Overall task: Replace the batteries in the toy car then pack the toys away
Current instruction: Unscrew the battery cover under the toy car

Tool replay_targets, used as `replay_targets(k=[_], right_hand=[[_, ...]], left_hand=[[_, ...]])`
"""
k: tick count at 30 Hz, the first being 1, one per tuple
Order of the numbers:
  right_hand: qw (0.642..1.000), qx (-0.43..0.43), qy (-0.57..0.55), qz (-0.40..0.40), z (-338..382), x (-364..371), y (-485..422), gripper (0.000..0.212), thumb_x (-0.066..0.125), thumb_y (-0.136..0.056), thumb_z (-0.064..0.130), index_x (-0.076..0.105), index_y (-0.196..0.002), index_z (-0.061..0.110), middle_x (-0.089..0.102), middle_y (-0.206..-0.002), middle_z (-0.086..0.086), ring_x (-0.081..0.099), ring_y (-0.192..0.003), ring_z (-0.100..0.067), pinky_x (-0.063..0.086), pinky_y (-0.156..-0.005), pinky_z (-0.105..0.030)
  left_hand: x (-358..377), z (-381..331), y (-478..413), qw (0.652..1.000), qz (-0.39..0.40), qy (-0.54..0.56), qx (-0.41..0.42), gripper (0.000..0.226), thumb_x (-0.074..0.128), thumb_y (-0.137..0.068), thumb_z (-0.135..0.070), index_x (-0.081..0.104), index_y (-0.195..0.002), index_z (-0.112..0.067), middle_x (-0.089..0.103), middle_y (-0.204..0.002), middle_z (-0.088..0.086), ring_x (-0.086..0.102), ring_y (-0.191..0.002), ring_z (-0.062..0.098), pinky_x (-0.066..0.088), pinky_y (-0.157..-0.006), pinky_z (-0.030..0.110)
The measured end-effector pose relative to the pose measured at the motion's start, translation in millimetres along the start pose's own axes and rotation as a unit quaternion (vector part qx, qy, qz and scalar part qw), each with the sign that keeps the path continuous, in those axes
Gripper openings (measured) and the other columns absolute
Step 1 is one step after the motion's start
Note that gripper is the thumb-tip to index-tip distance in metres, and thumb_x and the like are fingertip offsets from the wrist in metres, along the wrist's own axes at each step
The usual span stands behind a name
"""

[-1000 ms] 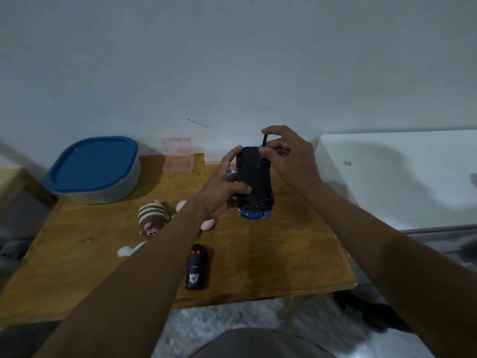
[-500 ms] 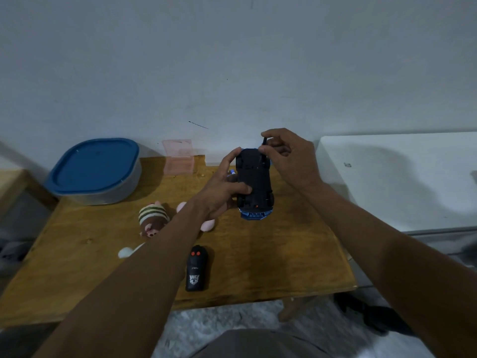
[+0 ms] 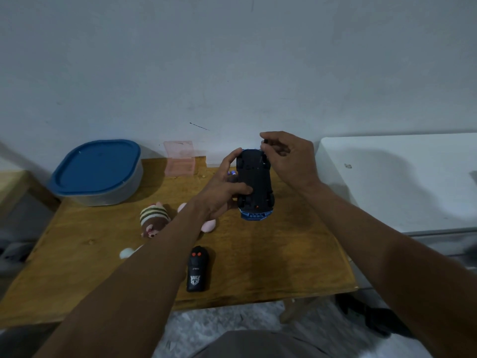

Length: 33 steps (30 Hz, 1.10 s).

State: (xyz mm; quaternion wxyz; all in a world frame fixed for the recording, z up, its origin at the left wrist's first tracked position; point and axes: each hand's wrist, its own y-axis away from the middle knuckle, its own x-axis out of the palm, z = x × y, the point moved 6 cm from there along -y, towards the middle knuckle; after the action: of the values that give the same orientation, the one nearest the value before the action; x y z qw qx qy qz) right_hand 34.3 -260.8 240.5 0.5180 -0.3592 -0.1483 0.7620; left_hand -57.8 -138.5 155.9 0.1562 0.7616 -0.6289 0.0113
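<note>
A blue toy car point(image 3: 255, 184) is held upside down above the wooden table point(image 3: 284, 254), its black underside facing me. My left hand point(image 3: 222, 192) grips its left side. My right hand point(image 3: 286, 158) pinches a thin dark tool, likely a screwdriver point(image 3: 263, 148), with its tip at the far right corner of the underside. Small batteries point(image 3: 232, 173) peek out beside my left thumb. A black remote control point(image 3: 197, 270) with two red buttons lies near the table's front edge.
A grey container with a blue lid point(image 3: 96, 171) stands at the back left. A pink transparent box point(image 3: 179, 158) leans by the wall. A striped plush toy point(image 3: 154, 219) and a pink plush point(image 3: 209, 224) lie under my left arm. A white surface point(image 3: 400, 182) adjoins on the right.
My right hand has lowered the tool slightly onto the car's underside and shifted its fingers. The car and my left hand have stayed almost still.
</note>
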Motion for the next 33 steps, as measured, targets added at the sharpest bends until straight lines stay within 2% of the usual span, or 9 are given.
replay_targets(k=[5,8,14,20,26,29,33], right_hand=[[1.000,0.015,-0.012,-0.001,0.9,-1.2,-0.4,0.027,0.073,-0.082,0.010,0.070,-0.109,0.006,0.072,-0.095,-0.005,0.069,-0.081,-0.010,0.053,-0.073,-0.011],[1.000,0.002,0.001,-0.005,2.3,-1.7,0.6,0.027,0.068,-0.085,0.006,0.069,-0.112,0.005,0.073,-0.101,-0.007,0.068,-0.086,-0.009,0.053,-0.076,-0.010],[1.000,0.021,-0.012,-0.008,1.3,-1.4,0.3,0.025,0.071,-0.083,0.008,0.070,-0.109,0.006,0.071,-0.096,0.000,0.069,-0.083,-0.010,0.054,-0.075,-0.012],[1.000,0.014,-0.012,-0.001,3.2,0.8,-0.2,0.024,0.070,-0.084,0.009,0.071,-0.108,0.008,0.073,-0.100,-0.001,0.069,-0.084,-0.008,0.056,-0.077,-0.016],[1.000,-0.004,0.001,-0.001,4.7,-0.1,-0.2,0.025,0.066,-0.086,0.005,0.070,-0.110,0.005,0.073,-0.103,-0.005,0.070,-0.089,-0.010,0.057,-0.080,-0.020],[0.999,0.013,-0.029,-0.003,4.9,-0.4,0.2,0.024,0.066,-0.087,0.007,0.067,-0.111,0.007,0.073,-0.100,-0.005,0.070,-0.092,-0.007,0.057,-0.082,-0.022],[0.998,0.031,-0.053,-0.007,3.7,-1.1,-1.0,0.014,0.068,-0.085,0.006,0.063,-0.099,0.008,0.073,-0.091,-0.003,0.070,-0.087,-0.005,0.056,-0.077,-0.019]], left_hand=[[-0.9,0.3,-0.9,1.000,-0.001,0.007,0.000,0.091,0.055,-0.081,0.020,0.036,-0.139,-0.047,0.062,-0.114,0.017,0.063,-0.103,0.037,0.054,-0.085,0.057],[-1.1,-0.3,-0.7,1.000,-0.002,0.008,0.000,0.091,0.054,-0.081,0.020,0.036,-0.139,-0.047,0.063,-0.112,0.017,0.062,-0.104,0.038,0.051,-0.088,0.060],[-0.4,-1.9,1.1,1.000,-0.002,0.005,0.002,0.091,0.055,-0.081,0.020,0.035,-0.139,-0.047,0.062,-0.115,0.019,0.062,-0.103,0.037,0.053,-0.086,0.057],[1.4,-4.0,2.1,1.000,0.000,-0.001,0.005,0.090,0.055,-0.081,0.020,0.035,-0.139,-0.047,0.061,-0.121,0.021,0.063,-0.106,0.038,0.054,-0.086,0.057],[1.0,-3.5,1.2,1.000,-0.001,-0.002,0.005,0.090,0.055,-0.082,0.019,0.034,-0.140,-0.046,0.064,-0.113,0.016,0.066,-0.100,0.033,0.056,-0.079,0.052],[1.4,-4.5,1.0,1.000,-0.001,0.005,0.005,0.090,0.054,-0.082,0.020,0.035,-0.139,-0.047,0.063,-0.113,0.017,0.064,-0.101,0.035,0.054,-0.083,0.056],[0.9,-6.2,2.2,1.000,0.001,0.009,0.007,0.089,0.054,-0.082,0.020,0.036,-0.138,-0.047,0.061,-0.121,0.021,0.063,-0.103,0.037,0.053,-0.086,0.057]])
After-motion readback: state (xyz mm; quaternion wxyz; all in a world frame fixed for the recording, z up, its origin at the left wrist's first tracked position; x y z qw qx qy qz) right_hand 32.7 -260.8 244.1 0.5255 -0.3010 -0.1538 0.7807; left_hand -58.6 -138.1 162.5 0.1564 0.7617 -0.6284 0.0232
